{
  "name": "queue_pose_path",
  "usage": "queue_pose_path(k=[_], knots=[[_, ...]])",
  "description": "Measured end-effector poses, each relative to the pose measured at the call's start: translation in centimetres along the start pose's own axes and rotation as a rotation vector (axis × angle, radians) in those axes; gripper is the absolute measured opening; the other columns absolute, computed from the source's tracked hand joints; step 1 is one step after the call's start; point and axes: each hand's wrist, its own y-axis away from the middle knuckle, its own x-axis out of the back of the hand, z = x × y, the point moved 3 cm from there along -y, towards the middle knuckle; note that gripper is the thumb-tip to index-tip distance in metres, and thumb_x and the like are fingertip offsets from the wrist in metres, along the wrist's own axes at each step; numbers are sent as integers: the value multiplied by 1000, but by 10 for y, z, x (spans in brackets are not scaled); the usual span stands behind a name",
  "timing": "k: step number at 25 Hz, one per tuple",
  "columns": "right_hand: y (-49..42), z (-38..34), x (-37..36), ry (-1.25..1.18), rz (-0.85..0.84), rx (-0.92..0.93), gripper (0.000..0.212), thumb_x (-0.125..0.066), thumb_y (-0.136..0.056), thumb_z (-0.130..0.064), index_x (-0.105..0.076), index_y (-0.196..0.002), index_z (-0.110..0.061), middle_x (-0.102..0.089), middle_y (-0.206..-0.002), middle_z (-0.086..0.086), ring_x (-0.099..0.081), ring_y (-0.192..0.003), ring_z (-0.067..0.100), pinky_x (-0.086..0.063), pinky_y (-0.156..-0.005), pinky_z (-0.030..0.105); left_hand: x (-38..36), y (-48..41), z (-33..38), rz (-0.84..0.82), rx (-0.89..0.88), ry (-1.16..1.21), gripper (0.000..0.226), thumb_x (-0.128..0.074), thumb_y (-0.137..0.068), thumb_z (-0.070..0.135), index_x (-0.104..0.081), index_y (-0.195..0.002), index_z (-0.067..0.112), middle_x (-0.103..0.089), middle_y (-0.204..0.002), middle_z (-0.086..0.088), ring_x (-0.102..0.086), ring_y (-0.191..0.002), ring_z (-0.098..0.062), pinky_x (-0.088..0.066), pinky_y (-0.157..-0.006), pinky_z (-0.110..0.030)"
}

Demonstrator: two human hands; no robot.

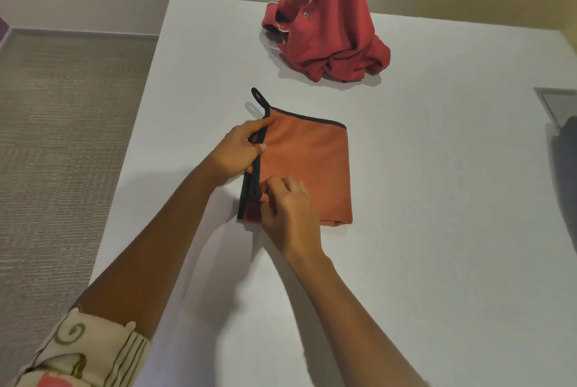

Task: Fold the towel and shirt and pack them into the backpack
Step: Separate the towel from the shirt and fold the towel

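Orange towel [309, 164], edge inside left grip [240, 152] and right grip [290, 214]

Shirt [331, 27] top cut off; dark thing [568, 174] (right edge) cropped, unidentifiable.

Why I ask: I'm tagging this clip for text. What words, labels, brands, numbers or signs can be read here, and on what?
None: no text can be read anywhere in this picture.
On the orange towel: black edging and a loop, no label showing.
On the red shirt: white-trimmed collar and a button, no print or tag visible.
On the sleeve: swirls and stripes, a pattern, not letters.
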Motion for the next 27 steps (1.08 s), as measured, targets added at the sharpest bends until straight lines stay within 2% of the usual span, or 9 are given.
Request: queue_pose_path(k=[3,5,8,12,14,16,17,20,27], knots=[[4,1,-12,-21,-32,17,5,-64,-82,-8,-63,-87,-7,-56,-78,8,-46,-69,24,-41,-54,32,3,3,-12,-9,40,-83,53,-43,-99,0,-41,-145,25,-58,-110,-8,-62,-72,-17,-56,-59,-27],[8,5,-24,-62,-164,-23,12,-66,-84,-21,-65,-88,-9,-54,-82,6,-48,-74,23,-45,-60,36,2,0,-21,3,18,-222,55,-43,-98,0,-38,-148,22,-49,-135,-4,-58,-101,-20,-52,-80,-24],[4,10,-19,-185,-205,-37,24,-60,-88,-35,-67,-86,-12,-57,-83,4,-52,-76,22,-45,-65,35,-1,-8,-24,11,-93,-379,58,-42,-94,-4,-37,-148,18,-41,-147,-1,-43,-131,-19,-30,-100,-19],[-26,37,18,-109,108,-102,20,-49,-95,-17,-67,-97,-8,-65,-100,9,-56,-90,28,-39,-78,29,-7,-6,-26,19,-149,-681,66,-44,-89,2,-32,-150,24,-29,-155,5,-45,-129,-25,-40,-102,-36],[-42,54,27,51,184,-144,27,-48,-95,-9,-63,-116,-5,-59,-127,13,-55,-109,31,-39,-94,31,-16,2,-23,214,-68,-963,68,-47,-85,3,-32,-149,19,-22,-158,-3,-45,-125,-32,-41,-98,-44],[-53,65,21,158,77,-193,45,-41,-93,-2,-49,-137,-2,-40,-149,18,-37,-138,33,-25,-115,39,-29,11,-12,456,-160,-1096,64,-49,-79,4,-42,-143,9,-33,-154,-13,-44,-128,-36,-40,-96,-46],[-54,69,13,190,2,-207,51,-37,-94,-1,-38,-145,-2,-28,-156,18,-22,-146,31,-14,-120,42,-38,11,-10,483,-245,-1061,62,-46,-79,6,-45,-141,6,-39,-151,-13,-43,-131,-35,-39,-98,-46],[-54,79,-8,270,-90,-199,54,-27,-103,-18,-15,-154,-7,-6,-163,13,0,-151,25,9,-119,37,-66,3,-23,314,-435,-1049,57,-31,-91,22,-41,-145,9,-39,-152,-9,-36,-140,-28,-35,-108,-46],[-48,96,-25,339,-96,-240,58,-21,-103,-39,-15,-155,-13,-7,-163,8,0,-151,22,7,-120,38,-71,-2,-46,420,-667,-1077,47,-49,-98,28,-49,-141,7,-44,-148,-15,-36,-141,-33,-35,-109,-51]])
